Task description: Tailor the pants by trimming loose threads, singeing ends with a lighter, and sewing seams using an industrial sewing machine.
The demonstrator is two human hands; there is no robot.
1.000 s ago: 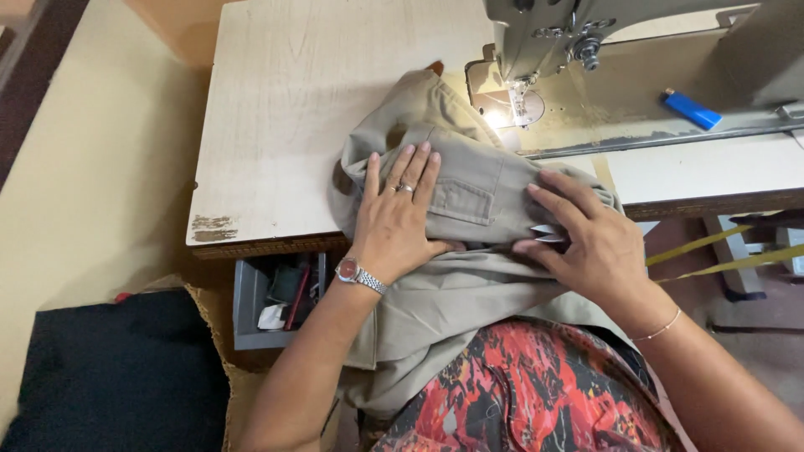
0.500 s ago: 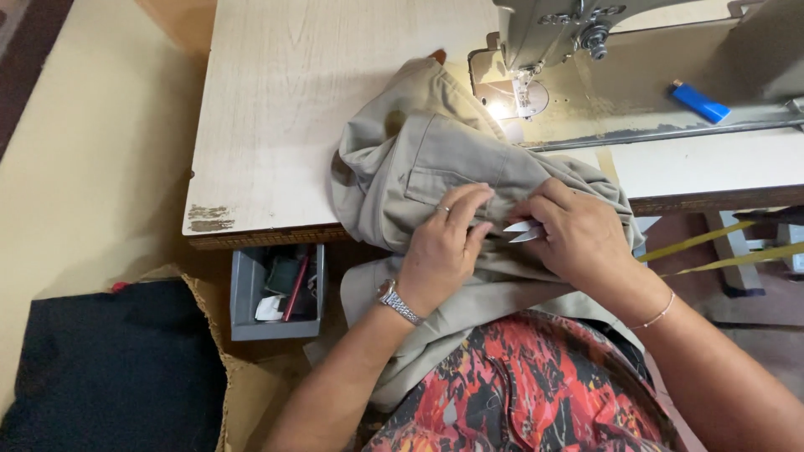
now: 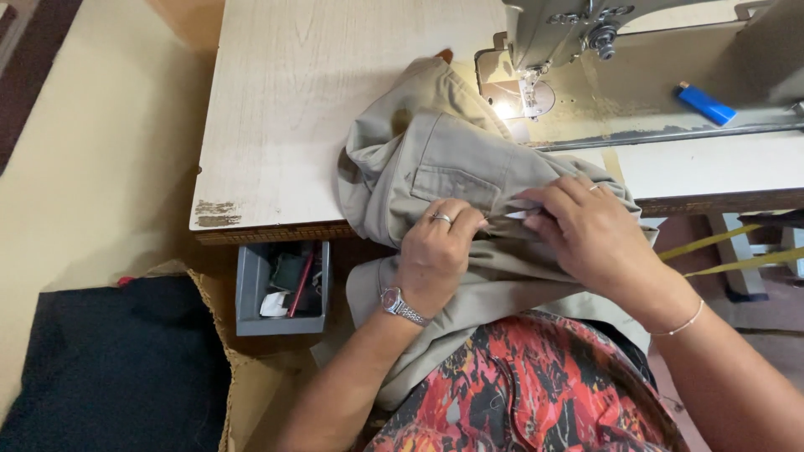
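Fingers of the left hand (image 3: 435, 251) curl in and pinch a fold of the khaki garment (image 3: 452, 167) just right of the frame's centre, a ring on one of them and a metal wristwatch (image 3: 400, 305) on the wrist below; the fingers of the right hand (image 3: 590, 230) bend down close beside them, pressing the same fold and a small pale tag (image 3: 523, 215) that shows between the two hands. Largest in view is the pale wooden sewing table (image 3: 293, 109), filling the upper middle of the frame, its front edge chipped at the lower left corner. The garment lies bunched on the table's near edge, a patch pocket facing up, and hangs down over the person's lap in the lower centre. At the upper right stands the grey sewing machine (image 3: 569, 25), its lit needle area just beyond the cloth. Below the table edge, left of centre, a grey open box (image 3: 251, 293) holds small odds and ends. A blue lighter (image 3: 705, 104) lies on the machine bed at the far upper right.
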